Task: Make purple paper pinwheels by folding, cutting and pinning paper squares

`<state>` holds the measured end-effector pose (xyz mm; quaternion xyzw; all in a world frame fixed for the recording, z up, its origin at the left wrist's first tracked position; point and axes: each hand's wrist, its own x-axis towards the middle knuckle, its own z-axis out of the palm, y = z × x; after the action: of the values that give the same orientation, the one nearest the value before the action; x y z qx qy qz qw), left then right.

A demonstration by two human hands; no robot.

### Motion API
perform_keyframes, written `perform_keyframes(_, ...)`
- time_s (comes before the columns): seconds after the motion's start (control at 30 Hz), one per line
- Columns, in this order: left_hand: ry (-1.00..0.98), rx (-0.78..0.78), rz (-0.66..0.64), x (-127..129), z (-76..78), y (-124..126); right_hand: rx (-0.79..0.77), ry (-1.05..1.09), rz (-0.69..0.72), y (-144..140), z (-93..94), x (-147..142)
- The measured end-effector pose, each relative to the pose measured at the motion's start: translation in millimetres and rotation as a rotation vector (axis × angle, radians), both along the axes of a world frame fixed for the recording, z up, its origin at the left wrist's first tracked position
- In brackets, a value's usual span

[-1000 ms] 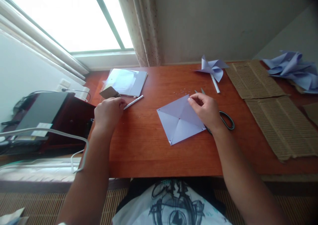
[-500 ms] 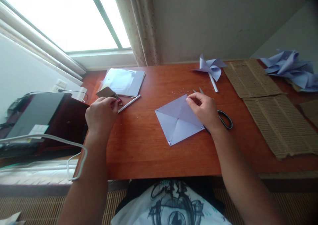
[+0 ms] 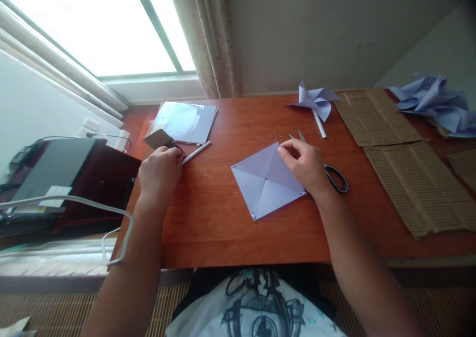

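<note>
My left hand (image 3: pixel 159 173) lies curled on the left of the red-brown desk (image 3: pixel 223 228), its fingertips closed on a small red piece (image 3: pixel 180 150). That piece lies between a brown card (image 3: pixel 158 138) and a thin white stick (image 3: pixel 196 152). My right hand (image 3: pixel 305 166) pinches the top corner of a creased lilac paper square (image 3: pixel 260 185), which lies flat in the middle of the desk. Black-handled scissors (image 3: pixel 337 179) lie partly under my right wrist.
A finished lilac pinwheel (image 3: pixel 316 101) lies at the back, with a pile of lilac pieces (image 3: pixel 431 101) at the far right. Corrugated cardboard sheets (image 3: pixel 416 188) cover the right side. A paper stack (image 3: pixel 186 121) sits back left. A black device (image 3: pixel 55 170) and white cable (image 3: pixel 111 228) are beside the desk.
My left hand drew back to the left, then came forward again to the small red piece by the white stick. My right hand stayed on the paper's corner.
</note>
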<state>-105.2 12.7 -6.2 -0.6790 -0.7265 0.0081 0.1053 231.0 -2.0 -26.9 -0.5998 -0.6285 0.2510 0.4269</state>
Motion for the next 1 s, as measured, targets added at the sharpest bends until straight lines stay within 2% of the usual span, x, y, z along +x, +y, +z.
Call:
perform_keyframes(0.5, -0.033, 0.056, -0.006, -1, -2.4, -2, 0.011, -0.002, 0.011, 0, -1.3, 1)
perform_keyframes(0.63, -0.102, 0.141, -0.028, 0, -0.2, -3, 0.008, 0.001, 0.015, 0, -0.1, 1)
perform_keyframes(0.73, -0.302, 0.236, -0.102, 5, 4.1, -3, 0.002, -0.007, 0.01, 1, 0.0, 0)
perform_keyframes(0.83, -0.678, 0.284, -0.192, 22, 8.8, -3, -0.01, -0.021, 0.009, 1, -1.5, 1)
perform_keyframes(0.93, -1.132, 0.225, -0.275, 53, 13.0, -7, 0.012, -0.035, 0.009, 2, -2.6, 2)
perform_keyframes(1.0, -1.314, 0.149, -0.34, 79, 15.5, -11, 0.078, -0.06, -0.027, 1, -1.4, 2)
